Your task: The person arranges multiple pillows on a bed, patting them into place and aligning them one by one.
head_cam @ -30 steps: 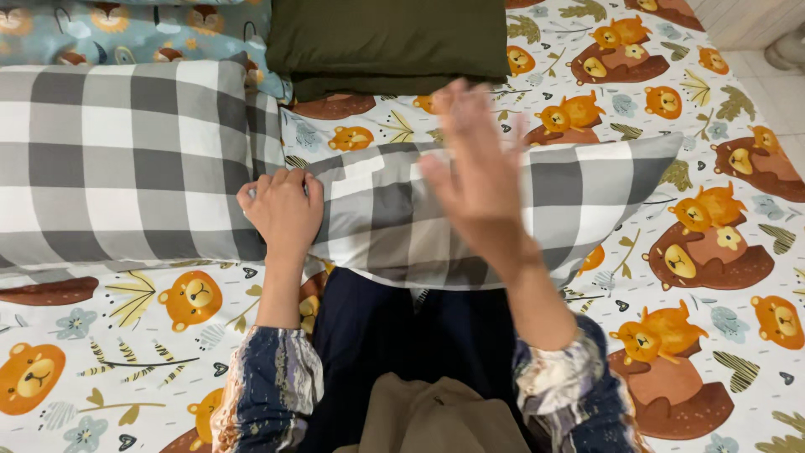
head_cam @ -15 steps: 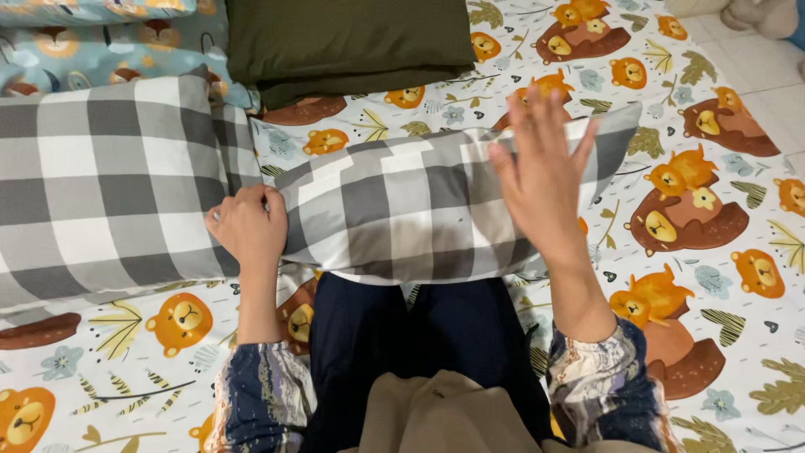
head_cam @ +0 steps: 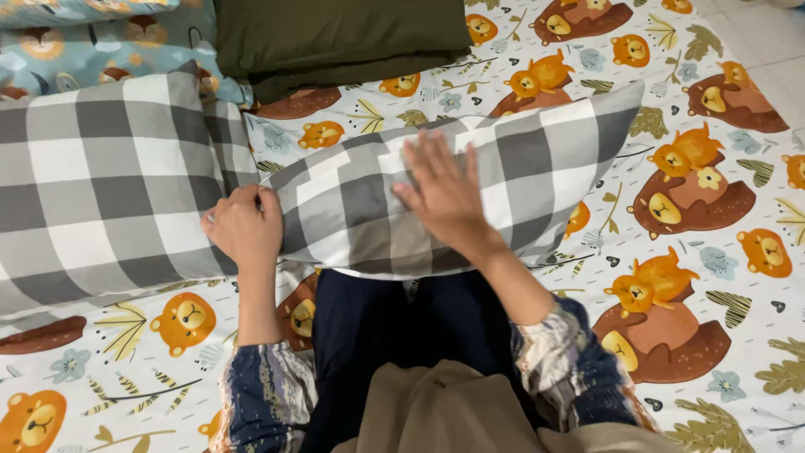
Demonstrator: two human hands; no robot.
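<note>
My left hand (head_cam: 243,225) is clamped on the near-left end of the grey checked pillow (head_cam: 520,168), my right hand (head_cam: 443,197) lies open on top; it looks soft, light, best held by corners.

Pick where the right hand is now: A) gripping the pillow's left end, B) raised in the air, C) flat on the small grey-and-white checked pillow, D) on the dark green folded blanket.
C: the right hand lies open, palm down, on the small grey-and-white checked pillow, while the left hand grips its left end.
</note>
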